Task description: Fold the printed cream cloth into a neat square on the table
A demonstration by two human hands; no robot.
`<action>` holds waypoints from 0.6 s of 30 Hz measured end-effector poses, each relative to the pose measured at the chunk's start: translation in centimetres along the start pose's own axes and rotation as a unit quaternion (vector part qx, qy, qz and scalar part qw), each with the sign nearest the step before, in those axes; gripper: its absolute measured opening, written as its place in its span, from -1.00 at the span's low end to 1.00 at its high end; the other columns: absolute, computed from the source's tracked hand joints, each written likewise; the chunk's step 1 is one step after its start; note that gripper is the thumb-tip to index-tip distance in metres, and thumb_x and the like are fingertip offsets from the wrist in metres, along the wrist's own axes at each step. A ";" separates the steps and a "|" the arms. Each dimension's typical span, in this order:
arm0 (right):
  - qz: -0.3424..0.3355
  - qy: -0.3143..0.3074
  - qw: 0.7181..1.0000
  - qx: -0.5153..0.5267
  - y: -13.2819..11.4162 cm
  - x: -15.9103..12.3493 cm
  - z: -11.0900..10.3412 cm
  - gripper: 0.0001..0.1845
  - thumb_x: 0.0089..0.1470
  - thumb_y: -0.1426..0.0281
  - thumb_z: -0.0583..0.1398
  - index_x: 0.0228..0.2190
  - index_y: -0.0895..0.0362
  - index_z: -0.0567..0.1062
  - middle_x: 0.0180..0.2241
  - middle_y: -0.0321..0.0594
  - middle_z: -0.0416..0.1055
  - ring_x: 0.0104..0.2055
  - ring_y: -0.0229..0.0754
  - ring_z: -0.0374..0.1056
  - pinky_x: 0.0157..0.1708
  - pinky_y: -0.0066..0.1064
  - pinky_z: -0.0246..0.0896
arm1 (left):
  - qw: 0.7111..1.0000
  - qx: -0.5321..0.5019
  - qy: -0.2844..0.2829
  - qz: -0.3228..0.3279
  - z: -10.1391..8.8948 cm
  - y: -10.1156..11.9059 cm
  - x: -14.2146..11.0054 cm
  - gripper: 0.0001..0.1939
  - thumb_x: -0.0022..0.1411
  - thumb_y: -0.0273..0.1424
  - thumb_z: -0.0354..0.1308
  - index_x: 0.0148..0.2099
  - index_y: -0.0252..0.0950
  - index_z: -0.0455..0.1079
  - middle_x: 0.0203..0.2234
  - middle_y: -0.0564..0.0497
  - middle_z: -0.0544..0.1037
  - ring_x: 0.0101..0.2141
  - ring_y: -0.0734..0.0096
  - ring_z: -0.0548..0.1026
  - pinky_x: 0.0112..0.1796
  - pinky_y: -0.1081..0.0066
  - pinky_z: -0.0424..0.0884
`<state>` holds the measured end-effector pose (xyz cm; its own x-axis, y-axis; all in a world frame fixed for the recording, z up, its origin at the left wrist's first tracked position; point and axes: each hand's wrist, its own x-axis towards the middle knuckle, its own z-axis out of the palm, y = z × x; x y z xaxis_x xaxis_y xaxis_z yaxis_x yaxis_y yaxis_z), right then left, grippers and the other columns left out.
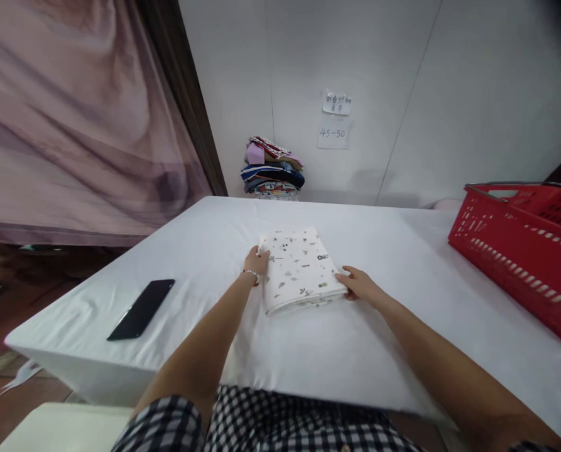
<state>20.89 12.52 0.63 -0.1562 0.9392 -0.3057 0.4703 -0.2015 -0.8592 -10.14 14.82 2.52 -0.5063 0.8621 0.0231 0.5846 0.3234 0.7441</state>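
Note:
A folded white cloth (299, 267) with small scattered prints lies in the middle of the white-covered table, its layers showing along the near edge. My left hand (257, 260), with a bracelet at the wrist, grips the cloth's left edge near the far corner. At the near right corner, my right hand (360, 285) has its fingers closed around the folded edge. The undersides of both hands' grips are partly hidden.
A black phone (141, 309) lies on the white tablecloth (303, 361) to the left. On the right stands a red plastic basket (516, 251). Folded clothes (273, 169) are stacked by the wall, beside paper notes (334, 134). A pink curtain (82, 113) hangs at left.

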 end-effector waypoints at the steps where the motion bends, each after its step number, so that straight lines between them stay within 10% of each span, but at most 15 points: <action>1: -0.009 0.007 1.000 -0.003 0.1 0.0 0.0 -0.15 -0.10 -0.01 0.16 0.13 0.16 0.11 -0.39 -0.13 0.42 -0.56 -0.25 0.32 -0.58 -0.43 0.28 | 1.000 -0.011 -0.011 -0.006 -0.1 -0.5 -1.2 -0.48 0.12 -0.25 0.06 0.11 -0.33 0.17 -0.03 -0.14 0.39 -0.08 0.29 0.40 -0.12 0.39 0.31; 5: -0.016 0.033 0.999 -0.022 0.2 0.2 0.4 -0.27 -0.06 0.04 0.14 0.09 0.12 0.19 -0.34 -0.13 0.42 -0.55 -0.27 0.31 -0.61 -0.48 0.23 | 0.995 -0.085 -0.050 -0.011 -0.7 -2.5 -7.1 -0.48 0.14 -0.21 0.04 0.13 -0.26 0.16 -0.04 -0.10 0.40 -0.11 0.36 0.42 -0.12 0.41 0.31; 10: -0.027 0.054 0.998 -0.022 0.4 -0.1 0.9 -0.33 -0.04 0.03 0.11 0.05 0.09 0.23 -0.32 -0.16 0.41 -0.53 -0.25 0.31 -0.57 -0.45 0.23 | 0.983 -0.015 -0.058 0.175 -0.7 -3.9 -13.6 -0.37 0.04 -0.19 0.14 0.16 -0.18 0.12 0.18 -0.02 0.09 0.15 0.28 0.09 0.09 0.29 0.13; 18: -0.271 0.185 0.934 -0.142 0.5 -2.7 1.6 -0.55 0.07 0.14 0.03 -0.03 0.04 0.32 0.02 -0.18 0.24 0.05 -0.06 0.13 -0.01 -0.26 0.09 | 0.976 0.083 -0.009 0.203 0.0 -4.3 -15.0 -0.52 0.11 -0.37 0.06 0.12 -0.21 0.18 0.17 -0.05 0.11 0.14 0.26 0.11 0.11 0.24 0.12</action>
<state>20.16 9.40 0.40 -0.1517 0.9240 0.3511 0.6292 0.3642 -0.6866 -5.06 0.53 -1.00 -0.2024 0.9382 0.2807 0.8298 0.0121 0.5579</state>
